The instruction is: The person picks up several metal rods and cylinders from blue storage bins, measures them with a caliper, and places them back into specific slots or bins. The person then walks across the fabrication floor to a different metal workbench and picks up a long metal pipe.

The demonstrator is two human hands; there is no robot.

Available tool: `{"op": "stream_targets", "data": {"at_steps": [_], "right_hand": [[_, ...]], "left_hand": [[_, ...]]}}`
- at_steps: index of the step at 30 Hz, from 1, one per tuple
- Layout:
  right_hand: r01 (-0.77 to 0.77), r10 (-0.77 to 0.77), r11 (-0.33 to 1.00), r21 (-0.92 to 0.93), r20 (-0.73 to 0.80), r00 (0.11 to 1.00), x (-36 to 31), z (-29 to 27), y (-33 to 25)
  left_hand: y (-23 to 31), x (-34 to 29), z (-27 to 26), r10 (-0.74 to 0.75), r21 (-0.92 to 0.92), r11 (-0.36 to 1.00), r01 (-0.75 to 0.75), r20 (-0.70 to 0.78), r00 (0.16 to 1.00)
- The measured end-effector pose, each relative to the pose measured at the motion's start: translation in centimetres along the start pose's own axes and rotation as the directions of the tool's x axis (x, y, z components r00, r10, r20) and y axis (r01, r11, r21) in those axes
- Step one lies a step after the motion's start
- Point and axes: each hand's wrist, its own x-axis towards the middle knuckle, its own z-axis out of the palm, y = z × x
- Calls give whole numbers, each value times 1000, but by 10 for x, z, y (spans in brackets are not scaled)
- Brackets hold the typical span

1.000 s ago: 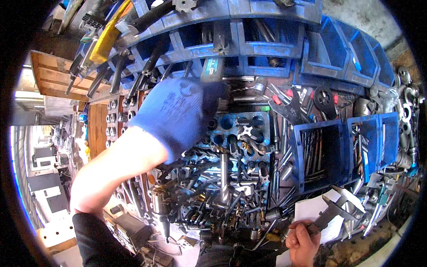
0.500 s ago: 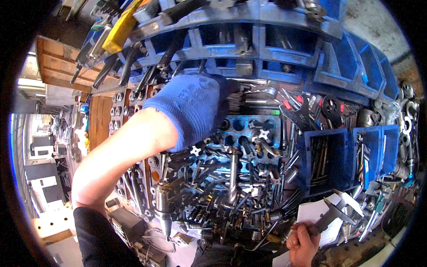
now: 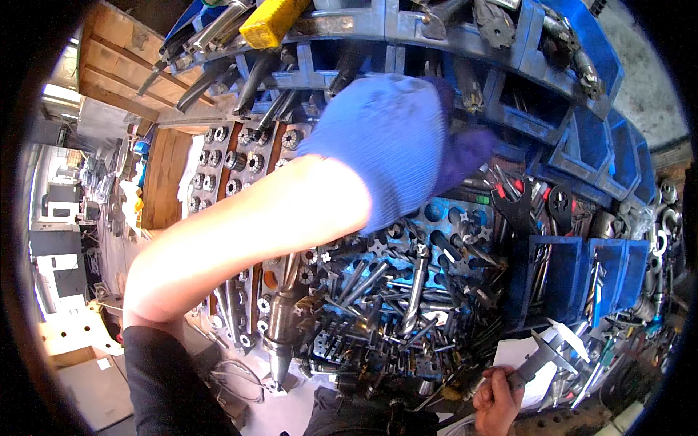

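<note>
Gloved left hand [image 3: 392, 134] moving up, now covering blue bins [image 3: 520, 123]
Right hand [image 3: 497, 398] curling tightly round a caliper [image 3: 535, 364]; left fingers hiding, cannot tell their spread or hold

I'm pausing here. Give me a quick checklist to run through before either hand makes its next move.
1. Caliper secure in the right hand: ok, fingers are closed around it.
2. Right hand gloved: not ok, it is bare.
3. Left hand gloved: ok, in blue.
4. What the left hand grips, if anything: cannot tell, the glove hides it.
5. Left hand touching the blue bins: cannot tell, it overlaps them in this view.
6. Fluted cutters neatly sorted: not ok, many lie jumbled at differing angles.
</note>
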Motion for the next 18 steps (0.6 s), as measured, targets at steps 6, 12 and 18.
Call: {"op": "stream_targets", "data": {"at_steps": [6,12,18], "right_hand": [[-43,44,999,12,-78,996,0,-1,4],[-71,72,997,15,-111,991,2,-1,7],[-73,72,997,-14,-62,996,3,-5,3]], "left_hand": [[-14,46,27,-147,-149,972,182,223,964],[-46,40,46,-222,-761,425,491,438,871],[-28,28,26,-263,-722,548,422,330,907]]}}
